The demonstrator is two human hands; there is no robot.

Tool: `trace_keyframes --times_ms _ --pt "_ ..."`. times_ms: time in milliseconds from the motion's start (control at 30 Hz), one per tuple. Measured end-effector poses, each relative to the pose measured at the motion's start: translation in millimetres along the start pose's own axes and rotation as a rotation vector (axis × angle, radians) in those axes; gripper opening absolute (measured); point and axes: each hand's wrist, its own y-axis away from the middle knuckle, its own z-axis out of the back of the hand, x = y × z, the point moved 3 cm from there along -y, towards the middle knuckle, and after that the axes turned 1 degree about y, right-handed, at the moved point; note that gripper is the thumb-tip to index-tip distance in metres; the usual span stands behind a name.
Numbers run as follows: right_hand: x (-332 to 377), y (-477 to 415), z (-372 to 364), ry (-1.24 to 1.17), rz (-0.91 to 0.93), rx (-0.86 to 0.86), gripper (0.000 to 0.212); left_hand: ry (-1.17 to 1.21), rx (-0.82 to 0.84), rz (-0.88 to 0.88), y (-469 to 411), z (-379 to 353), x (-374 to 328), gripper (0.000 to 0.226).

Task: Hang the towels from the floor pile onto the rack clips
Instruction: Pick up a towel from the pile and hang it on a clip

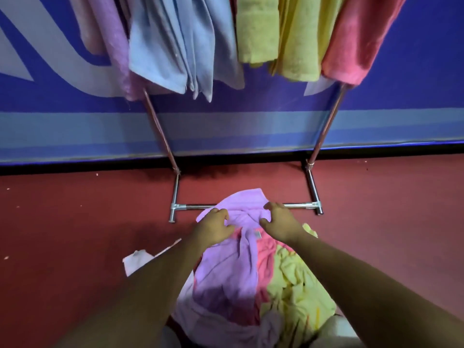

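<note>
A pile of towels lies on the red floor in front of me, with a purple towel [236,267] on top, a pink towel [267,252] under it and a yellow-green towel [298,292] at the right. My left hand [216,226] and my right hand [281,222] both have curled fingers on the far end of the purple towel, gripping its edge. That end lies over the lower bar of the metal rack [190,205]. Purple [108,43], blue [175,46], yellow-green [281,33] and pink [356,38] towels hang from the rack above; the clips are out of view.
A blue banner wall [251,121] stands right behind the rack. The rack's two slanted legs [160,131] meet the floor frame at left and right. A white scrap of cloth or paper [140,259] lies on the floor left of the pile.
</note>
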Motion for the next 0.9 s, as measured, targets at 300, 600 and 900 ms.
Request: trace_keyframes --times_ms 300,600,900 --pt "-50.7 -46.5 -95.6 -0.033 -0.082 0.154 0.046 -0.042 0.109 0.103 -68.0 -76.5 62.0 0.032" --pt "-99.8 -68.1 -176.7 -0.236 -0.290 0.186 0.038 -0.053 0.288 0.162 -106.4 -162.9 108.6 0.070" --pt "-112.6 -69.1 -198.1 -0.634 -0.415 0.138 0.022 0.009 0.193 0.030 -106.4 -178.5 134.4 0.007"
